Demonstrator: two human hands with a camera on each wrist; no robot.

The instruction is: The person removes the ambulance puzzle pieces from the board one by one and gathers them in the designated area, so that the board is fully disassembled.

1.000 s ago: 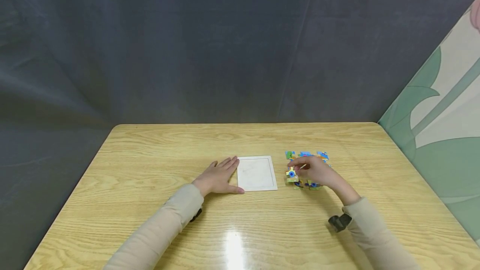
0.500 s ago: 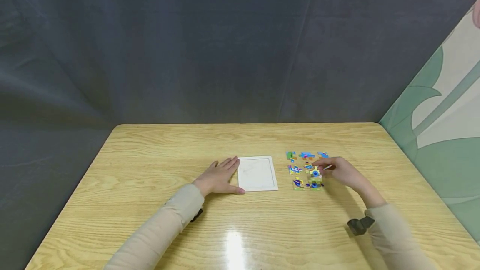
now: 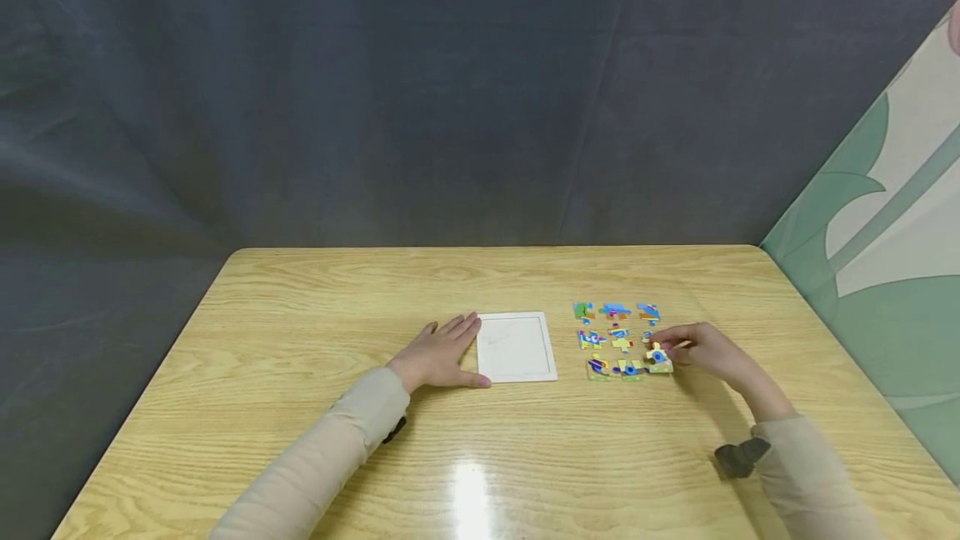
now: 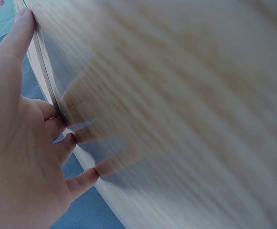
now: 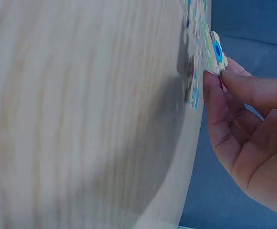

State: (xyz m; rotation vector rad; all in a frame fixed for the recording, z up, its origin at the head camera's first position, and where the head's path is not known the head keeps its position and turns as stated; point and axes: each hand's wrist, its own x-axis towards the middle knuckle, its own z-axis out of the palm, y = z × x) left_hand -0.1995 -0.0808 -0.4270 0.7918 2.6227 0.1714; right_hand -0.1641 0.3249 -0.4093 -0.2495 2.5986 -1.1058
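Observation:
My right hand (image 3: 701,350) pinches a jigsaw puzzle piece (image 3: 659,358) with a blue round spot and a green edge between thumb and fingers. In the right wrist view the piece (image 5: 215,51) is tilted, raised over the table beside the other pieces. Several colourful puzzle pieces (image 3: 621,341) lie in spaced rows to the left of that hand. My left hand (image 3: 441,354) lies with fingers spread at the left edge of a white square puzzle tray (image 3: 515,347), its thumb and fingertips at the rim. In the left wrist view the left hand (image 4: 33,138) has its fingertips down along that edge.
The wooden table (image 3: 337,290) carries the tray in the middle and the pieces to its right. A dark curtain (image 3: 450,107) hangs behind the far edge. On the right stands a panel (image 3: 892,273) with green leaf shapes.
My right hand has moved right with the pinched piece, from the left side of the piece rows to their lower right corner, uncovering the other pieces. The left hand has stayed in place.

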